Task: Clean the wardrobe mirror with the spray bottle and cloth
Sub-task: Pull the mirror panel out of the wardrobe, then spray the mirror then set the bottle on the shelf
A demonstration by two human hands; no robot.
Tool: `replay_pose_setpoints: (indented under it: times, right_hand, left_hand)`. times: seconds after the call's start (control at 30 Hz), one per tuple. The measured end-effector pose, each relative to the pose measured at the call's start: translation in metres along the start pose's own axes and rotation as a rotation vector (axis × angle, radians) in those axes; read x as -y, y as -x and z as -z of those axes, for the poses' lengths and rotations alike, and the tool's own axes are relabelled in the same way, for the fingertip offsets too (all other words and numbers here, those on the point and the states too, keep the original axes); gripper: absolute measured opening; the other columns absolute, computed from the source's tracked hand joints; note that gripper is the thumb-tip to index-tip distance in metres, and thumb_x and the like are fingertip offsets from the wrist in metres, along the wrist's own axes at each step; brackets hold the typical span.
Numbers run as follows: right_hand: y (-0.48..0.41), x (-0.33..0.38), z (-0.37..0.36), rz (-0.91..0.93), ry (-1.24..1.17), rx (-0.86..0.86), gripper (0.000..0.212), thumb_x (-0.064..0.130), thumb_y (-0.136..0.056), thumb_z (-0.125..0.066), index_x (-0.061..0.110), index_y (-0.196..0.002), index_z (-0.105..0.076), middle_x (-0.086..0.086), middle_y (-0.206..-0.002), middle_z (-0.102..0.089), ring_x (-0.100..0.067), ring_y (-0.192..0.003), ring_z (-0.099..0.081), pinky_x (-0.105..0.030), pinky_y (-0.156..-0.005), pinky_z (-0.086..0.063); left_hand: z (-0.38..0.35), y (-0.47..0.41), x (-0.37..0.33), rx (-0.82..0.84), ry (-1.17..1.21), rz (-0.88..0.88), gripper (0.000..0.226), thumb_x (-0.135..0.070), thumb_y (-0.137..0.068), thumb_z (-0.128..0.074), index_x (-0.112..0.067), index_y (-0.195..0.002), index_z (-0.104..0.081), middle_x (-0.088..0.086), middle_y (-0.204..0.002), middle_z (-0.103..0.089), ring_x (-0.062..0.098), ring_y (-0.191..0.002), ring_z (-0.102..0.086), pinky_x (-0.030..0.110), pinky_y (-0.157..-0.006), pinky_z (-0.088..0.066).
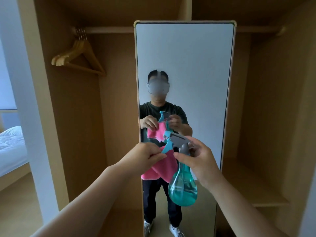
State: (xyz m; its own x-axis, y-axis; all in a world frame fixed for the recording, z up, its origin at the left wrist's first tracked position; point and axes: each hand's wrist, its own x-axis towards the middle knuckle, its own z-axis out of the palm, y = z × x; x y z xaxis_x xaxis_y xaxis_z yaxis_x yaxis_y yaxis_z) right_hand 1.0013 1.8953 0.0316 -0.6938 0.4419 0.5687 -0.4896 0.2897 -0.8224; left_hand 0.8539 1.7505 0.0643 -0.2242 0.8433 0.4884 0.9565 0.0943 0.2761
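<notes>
A tall wardrobe mirror [184,57] with a pale frame stands upright in front of me, showing my reflection. My left hand [145,154] pinches a pink cloth [160,170] that hangs down in front of the glass. My right hand [200,159] grips the neck of a teal spray bottle [183,189] with a grey head and a blue trigger, its nozzle pointing left toward the cloth. The bottle holds clear liquid and hangs upright. Both hands are close together, a short way from the mirror's lower half.
The mirror stands inside an open wooden wardrobe [77,117]. Several wooden hangers [78,57] hang on the rail at upper left. A low shelf [253,185] sits at the right. A bed with white bedding [12,147] is at far left.
</notes>
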Motion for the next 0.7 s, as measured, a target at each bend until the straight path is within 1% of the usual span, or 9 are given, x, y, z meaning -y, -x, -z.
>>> replay_pose_setpoints:
  times: [0.07,0.13,0.17,0.27,0.37,0.43,0.5,0.6,0.7]
  right_hand:
    - [-0.003,0.004,0.001,-0.078,-0.163,0.109,0.035,0.016,-0.074,-0.079,0.024,-0.108,-0.072,-0.008,-0.103,-0.072,-0.024,-0.099,-0.069,-0.030,-0.080,-0.056]
    - [-0.006,0.008,0.001,-0.145,-0.211,0.134,0.022,0.011,-0.077,-0.074,0.016,-0.099,-0.075,-0.014,-0.096,-0.072,-0.027,-0.093,-0.069,-0.036,-0.081,-0.054]
    - [-0.008,0.012,0.001,-0.173,-0.207,0.130,0.014,0.008,-0.081,-0.070,0.016,-0.089,-0.076,-0.011,-0.088,-0.072,-0.023,-0.085,-0.070,-0.034,-0.078,-0.054]
    - [-0.014,0.022,0.006,-0.221,-0.182,0.172,0.031,-0.003,-0.089,-0.056,0.018,-0.079,-0.074,0.001,-0.069,-0.068,-0.009,-0.067,-0.066,-0.023,-0.064,-0.051]
    - [-0.018,0.036,0.011,-0.248,-0.163,0.153,0.018,-0.003,-0.090,-0.057,0.005,-0.102,-0.069,-0.011,-0.086,-0.067,-0.017,-0.079,-0.068,-0.030,-0.074,-0.056]
    - [-0.021,0.043,0.013,-0.254,-0.147,0.121,0.025,0.000,-0.091,-0.058,0.001,-0.114,-0.065,-0.023,-0.108,-0.067,-0.030,-0.100,-0.066,-0.042,-0.093,-0.054]
    - [-0.025,0.051,0.018,-0.239,-0.166,0.085,0.029,0.003,-0.091,-0.058,0.002,-0.118,-0.065,-0.024,-0.121,-0.064,-0.033,-0.113,-0.063,-0.043,-0.098,-0.051]
    - [-0.037,0.065,0.036,-0.240,-0.245,0.032,0.026,0.007,-0.084,-0.062,0.005,-0.109,-0.072,-0.018,-0.117,-0.069,-0.026,-0.109,-0.066,-0.030,-0.087,-0.056]
    - [-0.061,0.084,0.058,-0.191,-0.110,-0.109,0.024,-0.002,-0.090,-0.056,-0.006,-0.111,-0.065,-0.023,-0.114,-0.068,-0.028,-0.108,-0.067,-0.036,-0.099,-0.051]
  left_hand:
    - [0.000,-0.006,-0.006,-0.005,-0.015,-0.043,0.036,-0.029,-0.095,-0.056,-0.001,-0.076,-0.066,0.008,-0.078,-0.063,0.014,-0.068,-0.052,0.015,-0.060,-0.041]
    - [0.000,-0.012,-0.011,-0.003,-0.024,-0.059,0.035,-0.029,-0.095,-0.056,0.000,-0.078,-0.067,0.009,-0.080,-0.064,0.014,-0.069,-0.053,0.018,-0.062,-0.042]
    - [0.000,-0.015,-0.013,-0.001,-0.028,-0.056,0.035,-0.029,-0.095,-0.056,0.000,-0.080,-0.067,0.010,-0.082,-0.064,0.016,-0.072,-0.054,0.022,-0.065,-0.043]
    - [0.001,-0.025,-0.019,0.012,-0.050,-0.054,0.034,-0.029,-0.095,-0.055,-0.003,-0.078,-0.066,0.008,-0.084,-0.065,0.018,-0.077,-0.056,0.027,-0.071,-0.044]
    - [0.005,-0.036,-0.026,0.010,-0.068,-0.028,0.031,-0.032,-0.094,-0.057,-0.007,-0.082,-0.070,0.004,-0.083,-0.063,0.013,-0.074,-0.053,0.019,-0.066,-0.040]
    - [0.011,-0.043,-0.029,-0.001,-0.078,-0.010,0.024,-0.032,-0.091,-0.061,-0.012,-0.086,-0.074,0.000,-0.082,-0.064,0.012,-0.071,-0.054,0.018,-0.063,-0.041]
    - [0.018,-0.049,-0.029,-0.024,-0.104,-0.001,0.013,-0.026,-0.089,-0.064,-0.020,-0.089,-0.076,-0.010,-0.079,-0.064,0.005,-0.068,-0.053,0.012,-0.060,-0.040]
    - [0.032,-0.057,-0.024,-0.082,-0.162,0.021,0.015,-0.020,-0.088,-0.063,-0.027,-0.089,-0.076,-0.016,-0.082,-0.065,-0.002,-0.072,-0.053,0.003,-0.061,-0.034]
    - [0.049,-0.066,-0.022,-0.151,-0.194,0.061,0.016,-0.015,-0.087,-0.062,-0.025,-0.088,-0.074,-0.018,-0.082,-0.062,0.001,-0.077,-0.054,0.002,-0.064,-0.034]
